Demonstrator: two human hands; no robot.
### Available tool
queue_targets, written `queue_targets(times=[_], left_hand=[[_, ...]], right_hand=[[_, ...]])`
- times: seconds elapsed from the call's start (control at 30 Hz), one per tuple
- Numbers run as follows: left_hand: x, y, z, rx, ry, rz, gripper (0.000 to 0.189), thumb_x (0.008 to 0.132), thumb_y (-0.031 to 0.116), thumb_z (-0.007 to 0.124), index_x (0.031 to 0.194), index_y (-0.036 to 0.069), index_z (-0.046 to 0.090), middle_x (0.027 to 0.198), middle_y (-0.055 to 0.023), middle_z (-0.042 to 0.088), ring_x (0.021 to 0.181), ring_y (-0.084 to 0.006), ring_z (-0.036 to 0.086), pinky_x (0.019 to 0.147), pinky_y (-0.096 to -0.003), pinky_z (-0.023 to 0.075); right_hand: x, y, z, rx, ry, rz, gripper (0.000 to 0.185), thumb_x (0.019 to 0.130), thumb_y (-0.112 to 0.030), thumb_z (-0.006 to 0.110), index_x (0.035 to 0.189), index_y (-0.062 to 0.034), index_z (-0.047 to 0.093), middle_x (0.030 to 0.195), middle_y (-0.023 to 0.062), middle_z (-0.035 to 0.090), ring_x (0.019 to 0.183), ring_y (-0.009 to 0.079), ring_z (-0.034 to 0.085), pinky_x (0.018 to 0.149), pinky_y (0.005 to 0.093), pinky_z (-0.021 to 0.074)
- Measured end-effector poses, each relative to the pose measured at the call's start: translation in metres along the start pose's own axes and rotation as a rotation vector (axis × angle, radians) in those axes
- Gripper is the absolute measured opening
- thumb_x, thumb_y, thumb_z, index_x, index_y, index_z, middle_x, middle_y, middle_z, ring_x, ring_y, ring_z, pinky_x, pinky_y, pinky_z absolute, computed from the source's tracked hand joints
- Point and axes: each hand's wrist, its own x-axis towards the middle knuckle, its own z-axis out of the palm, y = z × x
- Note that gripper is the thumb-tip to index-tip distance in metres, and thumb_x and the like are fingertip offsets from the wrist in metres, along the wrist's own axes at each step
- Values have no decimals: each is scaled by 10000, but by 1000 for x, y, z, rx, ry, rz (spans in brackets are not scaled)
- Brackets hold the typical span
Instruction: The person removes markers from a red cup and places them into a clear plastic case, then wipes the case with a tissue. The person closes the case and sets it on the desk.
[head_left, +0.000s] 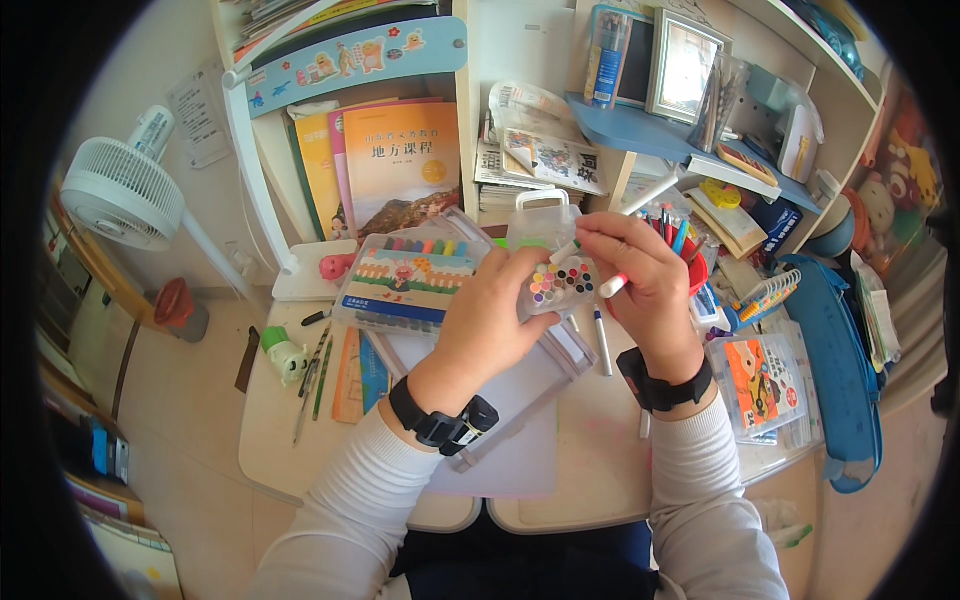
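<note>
My left hand (491, 311) grips a small clear plastic marker case (561, 298), tilted so the colored round ends of many markers face me. Behind it rises a clear lid with a white handle (541, 196). In my right hand (637, 274) is a white marker with a red end (613, 286). A second white marker (564, 253) with a green part lies at its fingertips, above the case; whether it is fully held is unclear. Under my hands, a translucent plastic tray or folder (517, 379) rests on the desk. A white marker with a blue band (603, 341) lies beside it.
A large marker box with a rabbit picture (405, 281) sits left of my hands. Pencils (322, 379) and a green-topped white figure (283, 354) lie farther left. On the right are a red pen holder (699, 271), another plastic case (757, 382) and a blue pencil case (840, 375).
</note>
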Motion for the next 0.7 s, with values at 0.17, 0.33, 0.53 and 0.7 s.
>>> queue_targets(times=[0.17, 0.33, 0.53, 0.7], left_hand=[[1, 1, -1, -16, -5, 9, 625, 733, 88, 877, 1293, 101, 600, 1118, -137, 629, 1011, -332, 658, 794, -392, 567], [1, 1, -1, 2, 15, 30, 656, 752, 84, 855, 1348, 121, 584, 1102, -136, 631, 979, -314, 659, 788, -389, 562], [2, -2, 0, 24, 55, 41, 697, 754, 104, 862, 1384, 126, 565, 1082, -119, 628, 904, -280, 659, 761, -375, 561], [1, 0, 1, 19, 37, 19, 720, 754, 124, 878, 1394, 110, 548, 1078, -115, 626, 881, -271, 661, 733, -372, 563]], right_hand=[[2, 4, -5, -184, -70, -131, 326, 696, 71, 687, 1018, 40, 724, 1118, 128, 700, 978, 314, 699, 842, 374, 591], [5, 1, -7, -161, -160, -201, 289, 718, 3, 680, 1003, 21, 727, 1139, 115, 699, 982, 323, 692, 834, 387, 590], [7, -5, -5, -192, -176, -175, 256, 732, -41, 675, 980, -10, 730, 1166, 99, 704, 1025, 321, 687, 840, 393, 589], [8, -3, -7, -236, -186, -260, 257, 728, -62, 682, 976, -16, 729, 1185, 89, 704, 967, 301, 689, 774, 379, 574]])
